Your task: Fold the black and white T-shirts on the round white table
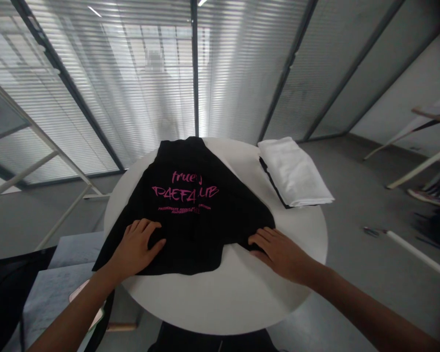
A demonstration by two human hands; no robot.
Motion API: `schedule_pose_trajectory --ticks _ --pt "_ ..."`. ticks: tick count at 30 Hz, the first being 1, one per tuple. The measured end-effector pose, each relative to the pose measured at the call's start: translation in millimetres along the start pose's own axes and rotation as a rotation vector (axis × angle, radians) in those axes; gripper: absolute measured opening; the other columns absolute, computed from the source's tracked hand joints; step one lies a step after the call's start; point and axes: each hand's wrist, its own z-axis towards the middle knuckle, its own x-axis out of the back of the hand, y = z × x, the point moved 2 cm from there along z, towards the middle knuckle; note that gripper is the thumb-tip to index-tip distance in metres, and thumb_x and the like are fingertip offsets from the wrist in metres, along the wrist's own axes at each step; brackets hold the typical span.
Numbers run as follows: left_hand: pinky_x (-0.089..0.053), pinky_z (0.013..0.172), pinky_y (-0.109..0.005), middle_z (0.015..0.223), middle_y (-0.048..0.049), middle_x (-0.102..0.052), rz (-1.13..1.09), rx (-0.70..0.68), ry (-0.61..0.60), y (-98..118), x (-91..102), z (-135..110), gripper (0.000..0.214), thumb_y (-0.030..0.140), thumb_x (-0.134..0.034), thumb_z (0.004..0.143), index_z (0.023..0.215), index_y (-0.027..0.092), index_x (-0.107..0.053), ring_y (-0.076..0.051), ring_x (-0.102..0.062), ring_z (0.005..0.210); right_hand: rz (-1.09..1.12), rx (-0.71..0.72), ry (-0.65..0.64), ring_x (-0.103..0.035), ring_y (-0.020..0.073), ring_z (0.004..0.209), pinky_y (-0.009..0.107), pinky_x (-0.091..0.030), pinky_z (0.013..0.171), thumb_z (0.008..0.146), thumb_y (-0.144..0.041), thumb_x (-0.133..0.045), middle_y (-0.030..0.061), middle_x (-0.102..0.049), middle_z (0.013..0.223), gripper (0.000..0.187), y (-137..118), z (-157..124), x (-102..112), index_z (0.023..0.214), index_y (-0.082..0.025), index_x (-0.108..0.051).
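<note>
A black T-shirt (pixel 176 234) with pink lettering lies spread on a round white table (pixel 220 303). Its neck end points away from me, and part of the lettering is broken by a crease. My left hand (pixel 137 244) rests on the left side of the shirt, thumb apart from the bent fingers. On the right, my right hand (pixel 271 247) lies at the sleeve's edge, with the fingers on the black cloth and the thumb lower, by the white tabletop. Neither hand visibly lifts the cloth.
A folded white cloth stack (pixel 293 171) with black fabric beneath sits at the table's right. Grey stools (pixel 66 283) and a phone-like item (pixel 81 292) are at lower left. A white metal frame (pixel 55 151) stands left; a glass partition with blinds (pixel 227 73) lies behind.
</note>
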Motion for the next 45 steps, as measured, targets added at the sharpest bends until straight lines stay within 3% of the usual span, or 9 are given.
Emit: schedule_pose_trajectory --ticks 6,13,16,19,22,26,32,40,45 --pt "-0.041 0.089 -0.044 0.101 -0.0052 -0.064 -0.027 -0.025 -0.069 0.3 3.4 -0.3 0.025 0.036 -0.041 0.094 0.1 0.025 -0.062 -0.026 -0.055 0.099 0.24 -0.062 -0.301 -0.062 0.0213 0.087 0.036 -0.048 0.079 0.091 -0.023 -0.046 0.0028 -0.067 0.095 0.019 22.4 -15.0 37.6 0.094 -0.027 -0.064" --pt "-0.044 0.085 -0.033 0.095 0.0003 -0.066 -0.248 -0.087 -0.408 14.9 42.1 -1.0 0.024 0.038 -0.042 0.093 0.095 0.027 -0.063 -0.02 -0.06 0.091 0.39 -0.158 -0.622 -0.066 0.0193 0.077 0.029 -0.048 0.066 0.083 -0.025 -0.055 0.0005 -0.07 0.085 0.021 34.6 -20.0 90.1 0.098 -0.03 -0.069" --pt "-0.045 0.08 -0.032 0.093 -0.0016 -0.065 -0.215 -0.079 -0.469 15.8 47.5 10.9 0.032 0.048 -0.04 0.094 0.096 0.026 -0.064 -0.019 -0.06 0.086 0.35 -0.133 -0.49 -0.065 0.019 0.079 0.029 -0.049 0.07 0.092 -0.039 -0.048 0.0027 -0.07 0.089 0.031 27.8 32.3 73.2 0.117 -0.027 -0.062" --pt "-0.042 0.088 -0.037 0.104 -0.0059 -0.062 -0.052 -0.088 -0.304 15.1 34.9 29.4 0.033 0.049 -0.046 0.092 0.106 0.024 -0.062 -0.023 -0.056 0.098 -0.031 -0.168 -0.071 -0.056 0.0255 0.111 0.037 -0.043 0.093 0.095 -0.038 -0.046 0.0112 -0.06 0.122 0.039 19.5 97.2 41.6 0.129 -0.022 -0.054" --pt "-0.039 0.088 -0.041 0.107 -0.008 -0.061 0.13 -0.086 -0.203 15.5 11.5 39.6 0.027 0.04 -0.044 0.094 0.105 0.022 -0.061 -0.026 -0.053 0.102 -0.262 -0.33 0.087 -0.05 0.0296 0.117 0.043 -0.041 0.093 0.097 -0.041 -0.041 0.0144 -0.051 0.133 0.046 14.7 139.8 10.1 0.14 -0.023 -0.043" --pt "-0.037 0.086 -0.04 0.101 -0.0064 -0.063 0.099 -0.09 -0.228 14.9 1.8 32.4 0.027 0.03 -0.034 0.097 0.099 0.021 -0.06 -0.025 -0.054 0.097 -0.345 -0.366 0.065 -0.053 0.0283 0.111 0.039 -0.044 0.084 0.1 -0.03 -0.031 0.0134 -0.057 0.122 0.035 21.0 147.0 -1.4 0.124 -0.022 -0.055" --pt "-0.042 0.072 -0.027 0.085 0.0001 -0.065 -0.346 -0.125 -0.596 9.9 40.9 22.8 0.036 0.046 -0.036 0.097 0.088 0.022 -0.061 -0.016 -0.06 0.079 -0.16 -0.358 -0.241 -0.063 0.0246 0.093 0.034 -0.046 0.075 0.097 -0.032 -0.035 0.0109 -0.066 0.102 0.032 43.4 131.4 32.6 0.101 -0.02 -0.064" --pt "-0.043 0.092 -0.041 0.118 -0.0107 -0.057 0.106 0.051 -0.065 -28.3 15.3 153.4 0.039 0.039 -0.047 0.09 0.125 0.024 -0.055 -0.028 -0.055 0.11 -0.238 -0.157 0.13 -0.052 0.0277 0.113 0.038 -0.041 0.091 0.094 -0.044 -0.047 0.0119 -0.058 0.124 0.041 -4.7 218.8 16.7 0.128 -0.023 -0.053" --pt "-0.043 0.092 -0.047 0.118 -0.0113 -0.058 0.145 0.128 -0.049 -45.7 -15.4 204.5 0.041 0.044 -0.049 0.088 0.125 0.027 -0.055 -0.032 -0.053 0.113 -0.072 -0.154 0.053 -0.059 0.0211 0.101 0.03 -0.042 0.084 0.096 -0.034 -0.044 0.0059 -0.065 0.113 0.026 43.9 263.1 24.3 0.112 -0.024 -0.063"
